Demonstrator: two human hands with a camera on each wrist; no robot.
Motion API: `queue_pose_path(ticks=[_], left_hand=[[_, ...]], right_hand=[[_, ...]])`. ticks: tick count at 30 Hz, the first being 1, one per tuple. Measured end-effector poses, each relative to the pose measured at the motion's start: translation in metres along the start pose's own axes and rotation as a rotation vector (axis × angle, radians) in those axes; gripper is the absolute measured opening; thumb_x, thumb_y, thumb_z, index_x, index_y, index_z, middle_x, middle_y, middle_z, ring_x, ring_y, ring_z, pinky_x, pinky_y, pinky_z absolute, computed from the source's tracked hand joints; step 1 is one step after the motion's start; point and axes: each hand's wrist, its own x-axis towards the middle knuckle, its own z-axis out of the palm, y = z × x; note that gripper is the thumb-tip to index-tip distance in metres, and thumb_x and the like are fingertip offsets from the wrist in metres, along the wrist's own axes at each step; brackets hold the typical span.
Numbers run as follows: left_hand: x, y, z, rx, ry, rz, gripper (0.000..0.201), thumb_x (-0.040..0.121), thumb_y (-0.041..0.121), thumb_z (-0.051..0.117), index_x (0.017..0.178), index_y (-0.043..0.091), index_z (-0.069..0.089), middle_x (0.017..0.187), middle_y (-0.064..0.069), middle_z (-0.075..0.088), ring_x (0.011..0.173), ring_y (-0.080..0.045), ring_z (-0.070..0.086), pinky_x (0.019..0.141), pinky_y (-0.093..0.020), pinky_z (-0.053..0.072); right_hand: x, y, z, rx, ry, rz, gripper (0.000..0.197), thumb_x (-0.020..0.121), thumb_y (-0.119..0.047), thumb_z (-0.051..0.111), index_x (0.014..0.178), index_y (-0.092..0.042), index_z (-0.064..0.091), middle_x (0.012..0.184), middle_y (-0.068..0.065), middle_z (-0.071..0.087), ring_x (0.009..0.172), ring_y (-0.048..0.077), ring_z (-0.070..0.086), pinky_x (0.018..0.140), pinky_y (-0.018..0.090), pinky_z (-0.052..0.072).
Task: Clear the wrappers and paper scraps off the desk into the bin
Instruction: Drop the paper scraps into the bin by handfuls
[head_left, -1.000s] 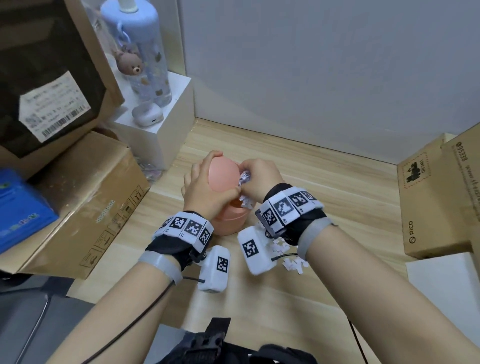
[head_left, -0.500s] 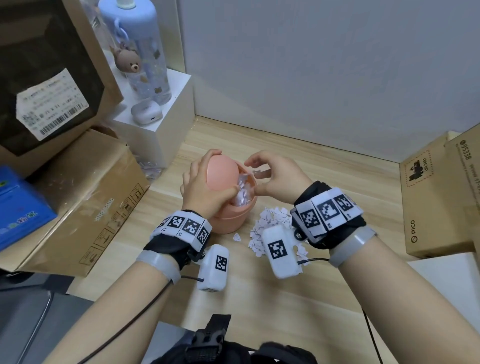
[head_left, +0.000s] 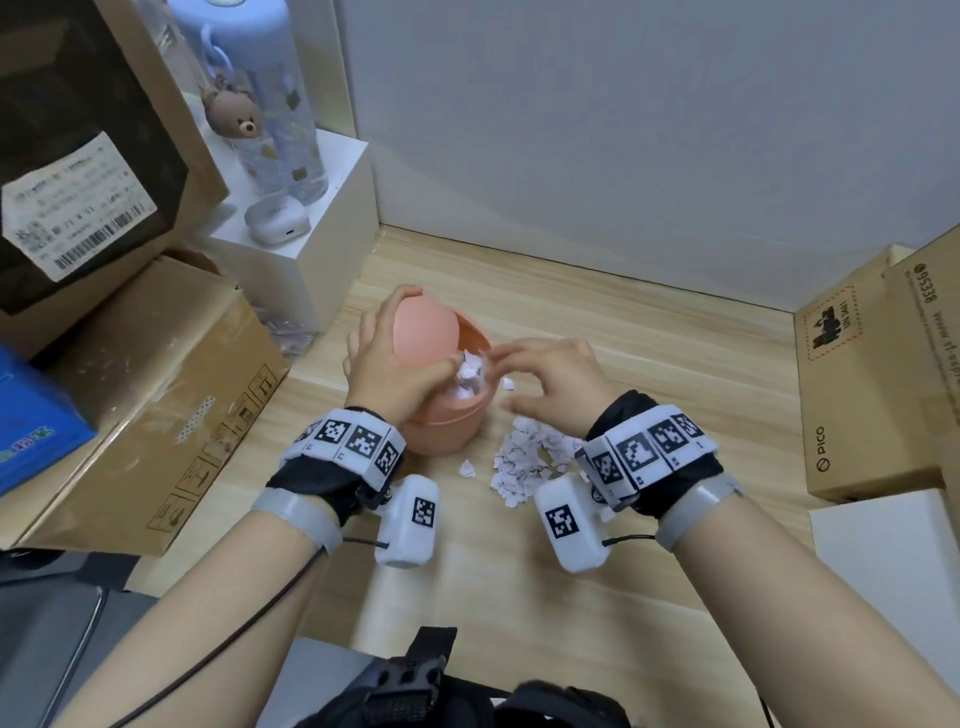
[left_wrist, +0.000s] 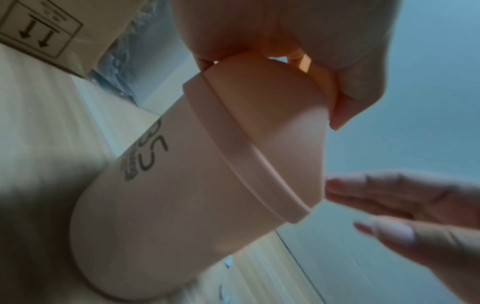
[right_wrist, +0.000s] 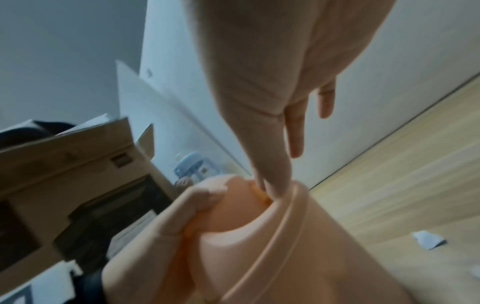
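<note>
A small pink bin (head_left: 441, 426) with a swing lid (head_left: 423, 325) stands on the wooden desk (head_left: 649, 364). My left hand (head_left: 387, 374) grips the lid and tilts it back, with the thumb at the opening. White paper scraps (head_left: 470, 376) fill the mouth of the bin. My right hand (head_left: 550, 379) reaches in from the right with straight fingers, the index fingertip (right_wrist: 272, 191) pokes into the opening. A pile of torn scraps (head_left: 530, 457) lies on the desk just right of the bin, under my right wrist. One loose scrap (head_left: 467, 467) sits beside the bin's base.
Cardboard boxes (head_left: 156, 405) are stacked on the left. A white block (head_left: 306, 260) holds a blue bottle (head_left: 260, 104) and an earbud case (head_left: 278, 218). More cardboard boxes (head_left: 872, 384) and a white box (head_left: 893, 561) stand on the right. A wall closes the back.
My right hand drew back from the bin, uncovering the scrap pile, then returned its fingertips to the opening. The left hand kept hold of the lid.
</note>
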Motion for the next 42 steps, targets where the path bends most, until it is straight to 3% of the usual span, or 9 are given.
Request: queue_pose_path(ticks=[3,6,13,18,23,27,30,37,42], left_hand=[[0.000,0.002,0.004,0.031,-0.062,0.038,0.069,0.055,0.037,0.067,0.115,0.051,0.037,0.132,0.008,0.041,0.123,-0.022,0.033,0.103,-0.035,0.027],[0.000,0.001,0.009,0.029,-0.065,0.056,0.071,0.050,0.043,0.062,0.117,0.050,0.038,0.126,0.010,0.040,0.122,-0.020,0.033,0.103,-0.035,0.027],[0.007,0.004,0.015,0.020,-0.003,0.052,0.069,0.059,0.038,0.068,0.122,0.040,0.040,0.132,0.006,0.041,0.123,-0.022,0.031,0.098,-0.026,0.022],[0.004,0.007,0.017,0.009,-0.013,0.034,0.071,0.057,0.040,0.066,0.122,0.041,0.040,0.122,0.009,0.037,0.123,-0.024,0.031,0.100,-0.032,0.025],[0.005,0.008,0.017,-0.005,-0.003,0.018,0.071,0.055,0.041,0.063,0.122,0.043,0.041,0.117,0.013,0.035,0.123,-0.023,0.031,0.103,-0.035,0.026],[0.005,0.007,0.017,-0.017,-0.006,0.010,0.070,0.057,0.039,0.065,0.122,0.043,0.040,0.127,0.006,0.039,0.124,-0.023,0.031,0.104,-0.035,0.026],[0.006,0.007,0.018,-0.018,-0.011,-0.001,0.068,0.061,0.034,0.069,0.121,0.045,0.039,0.129,0.006,0.040,0.122,-0.023,0.031,0.102,-0.034,0.026],[0.007,0.006,0.018,-0.030,-0.026,-0.025,0.067,0.058,0.036,0.064,0.118,0.049,0.038,0.128,0.012,0.038,0.117,-0.020,0.031,0.098,-0.033,0.026],[0.007,0.006,0.017,-0.016,-0.032,-0.025,0.068,0.063,0.027,0.070,0.118,0.051,0.037,0.131,0.010,0.038,0.119,-0.023,0.031,0.099,-0.034,0.027]], right_hand=[[-0.008,0.025,-0.001,0.175,0.150,0.138,0.029,0.078,-0.017,0.066,0.107,-0.021,0.063,0.129,0.002,0.054,0.123,0.018,0.046,0.107,0.035,0.030],[-0.022,0.048,0.007,0.183,0.091,0.318,0.036,0.078,-0.016,0.066,0.113,-0.018,0.058,0.131,0.004,0.049,0.125,0.018,0.042,0.103,0.026,0.027],[-0.056,0.084,0.053,0.048,-0.219,0.763,0.092,0.066,-0.048,0.073,0.140,-0.029,0.021,0.144,0.012,0.023,0.130,0.037,0.026,0.105,0.046,0.032],[-0.046,0.068,0.093,0.103,-0.221,0.751,0.108,0.059,-0.063,0.069,0.139,-0.043,-0.001,0.152,0.006,-0.001,0.136,0.038,0.008,0.109,0.052,0.024],[-0.024,0.050,0.112,-0.085,-0.175,0.607,0.078,0.065,-0.054,0.067,0.131,-0.046,0.025,0.143,0.003,0.014,0.126,0.031,0.021,0.090,0.045,0.044],[-0.023,0.054,0.113,0.017,-0.048,0.499,0.035,0.080,-0.013,0.060,0.113,-0.021,0.049,0.124,0.010,0.035,0.106,0.031,0.044,0.080,0.038,0.049],[-0.025,0.062,0.106,0.061,-0.072,0.513,0.021,0.083,-0.007,0.056,0.104,-0.009,0.057,0.108,0.012,0.044,0.095,0.033,0.055,0.074,0.029,0.042],[-0.017,0.049,0.035,0.291,0.031,0.565,0.022,0.081,-0.012,0.063,0.103,-0.012,0.062,0.102,0.004,0.058,0.084,0.020,0.054,0.076,0.030,0.047],[0.013,0.011,-0.012,0.615,0.130,0.427,0.021,0.076,-0.008,0.070,0.095,-0.009,0.060,0.098,0.008,0.055,0.062,0.013,0.056,0.045,0.018,0.049]])
